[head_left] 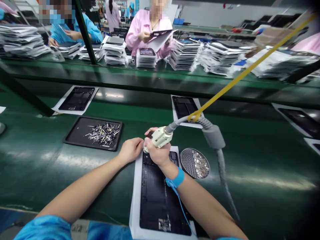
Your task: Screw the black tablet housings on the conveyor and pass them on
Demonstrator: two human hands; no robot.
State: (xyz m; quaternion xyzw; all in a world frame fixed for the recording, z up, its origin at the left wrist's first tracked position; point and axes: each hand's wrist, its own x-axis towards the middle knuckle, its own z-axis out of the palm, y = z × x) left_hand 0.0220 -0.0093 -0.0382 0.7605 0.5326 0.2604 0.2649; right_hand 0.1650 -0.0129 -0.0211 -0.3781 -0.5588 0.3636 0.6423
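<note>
My right hand is wrapped round a cream-coloured corded tool that looks like an electric screwdriver. Its head points down to the upper left corner of a black tablet housing, which lies on a white sheet. A blue wrist strap circles my right wrist. Beside that corner rests my left hand, fingers curled together; what they pinch, if anything, is hidden. To the right of the housing, a round perforated plate bears many small shiny metal pieces.
A black tray with a heap of small strips stands left. A yellow strap and grey cable run from the tool. More housings lie on sheets behind. Across a green rail, people work among stacked panels.
</note>
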